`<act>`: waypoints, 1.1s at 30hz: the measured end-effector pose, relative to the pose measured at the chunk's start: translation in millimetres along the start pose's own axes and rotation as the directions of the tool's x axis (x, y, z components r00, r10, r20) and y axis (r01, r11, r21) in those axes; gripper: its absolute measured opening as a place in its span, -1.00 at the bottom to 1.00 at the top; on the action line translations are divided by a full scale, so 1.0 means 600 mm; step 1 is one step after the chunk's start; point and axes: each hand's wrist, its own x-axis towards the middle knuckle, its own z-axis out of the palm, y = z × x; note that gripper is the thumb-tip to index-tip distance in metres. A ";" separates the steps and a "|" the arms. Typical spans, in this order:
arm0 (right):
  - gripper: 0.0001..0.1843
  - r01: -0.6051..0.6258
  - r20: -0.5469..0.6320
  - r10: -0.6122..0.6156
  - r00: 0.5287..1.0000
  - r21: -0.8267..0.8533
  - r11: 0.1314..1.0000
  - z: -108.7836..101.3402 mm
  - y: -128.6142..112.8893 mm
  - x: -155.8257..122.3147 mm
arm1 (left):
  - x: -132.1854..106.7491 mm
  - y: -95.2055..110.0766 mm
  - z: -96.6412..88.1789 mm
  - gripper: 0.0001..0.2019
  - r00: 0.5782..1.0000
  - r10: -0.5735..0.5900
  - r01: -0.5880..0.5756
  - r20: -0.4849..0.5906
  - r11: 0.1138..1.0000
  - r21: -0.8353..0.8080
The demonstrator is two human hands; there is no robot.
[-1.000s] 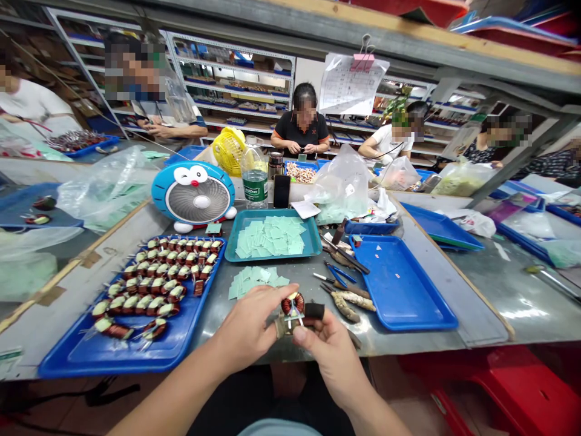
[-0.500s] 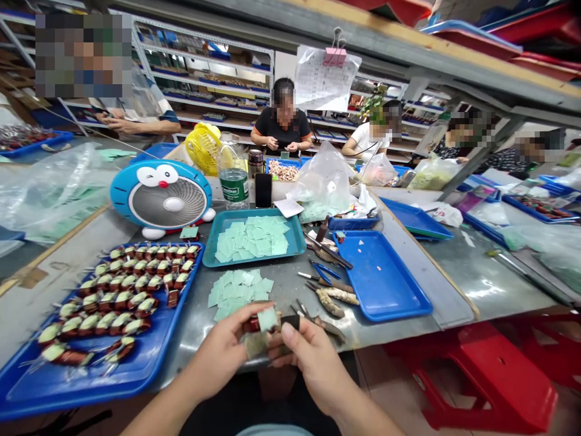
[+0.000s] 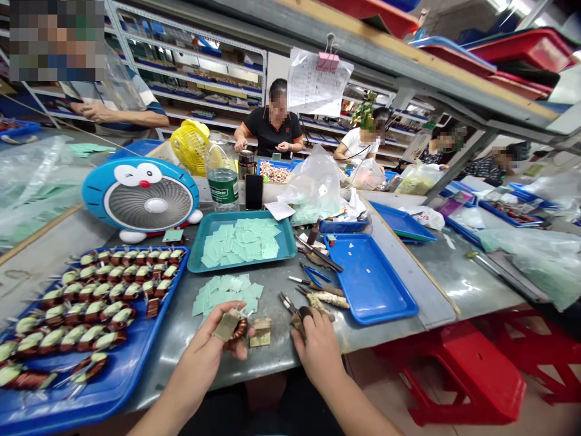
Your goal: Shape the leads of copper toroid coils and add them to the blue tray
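left hand (image 3: 200, 346) pinches a copper-wound ring coil (image 3: 239, 328) near loose pale-green square cards (image 3: 227, 291); right hand (image 3: 318, 340) covers slim metal-tipped tools (image 3: 287, 303), its closure unclear, close to blue-handled pliers (image 3: 312, 277).

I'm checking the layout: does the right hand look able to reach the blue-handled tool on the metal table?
Probably yes: the right hand is near the blue-handled tool, though a cream-wrapped handle lies between and may need passing over.
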 end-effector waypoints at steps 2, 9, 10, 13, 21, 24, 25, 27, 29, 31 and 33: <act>-0.71 0.015 -0.015 -0.016 1.000 -0.043 0.999 -0.008 0.002 0.017 | -0.008 0.006 0.000 -0.42 0.999 0.008 -0.009 -0.047 1.000 -0.008; -0.69 -0.042 0.043 0.051 0.998 -0.186 0.982 -0.073 0.096 0.130 | -0.013 -0.020 -0.010 -0.43 0.997 -0.026 0.025 -0.073 1.000 -0.014; -0.70 -0.050 0.064 0.065 0.996 -0.213 0.976 -0.072 0.107 0.161 | -0.012 -0.026 -0.008 -0.41 0.998 -0.036 0.035 -0.054 0.999 -0.024; -0.67 -0.044 0.137 0.085 0.987 -0.283 0.958 -0.061 0.123 0.255 | -0.011 -0.033 -0.003 -0.34 0.999 -0.045 0.046 0.007 0.998 -0.041; -0.61 0.055 0.231 0.021 0.973 -0.318 0.946 -0.055 0.131 0.325 | -0.008 -0.002 -0.009 -0.26 0.999 -0.020 0.012 -0.042 0.983 -0.184; -0.66 0.049 0.224 0.018 0.974 -0.294 0.955 -0.047 0.140 0.300 | -0.003 0.014 -0.011 -0.28 0.999 -0.009 -0.004 -0.052 0.968 -0.251; -0.68 0.039 0.216 0.025 0.976 -0.285 0.958 -0.043 0.141 0.290 | -0.001 0.019 -0.012 -0.30 0.999 -0.003 -0.008 -0.045 0.966 -0.259; -0.71 0.010 0.189 0.042 0.981 -0.265 0.964 -0.034 0.142 0.272 | 0.002 0.026 -0.014 -0.32 0.999 0.007 -0.016 -0.037 0.966 -0.259; -0.73 -0.022 0.158 0.061 0.986 -0.235 0.972 -0.027 0.140 0.264 | 0.004 0.029 -0.016 -0.35 0.999 0.011 -0.018 -0.032 0.968 -0.249; -0.73 -0.053 0.128 0.078 0.989 -0.189 0.980 -0.025 0.138 0.267 | 0.007 0.028 -0.018 -0.37 1.000 0.013 -0.018 -0.022 0.971 -0.239; -0.72 -0.087 0.095 0.100 0.990 -0.126 0.988 -0.026 0.136 0.277 | 0.008 0.027 -0.019 -0.36 1.000 0.020 -0.025 -0.024 0.973 -0.230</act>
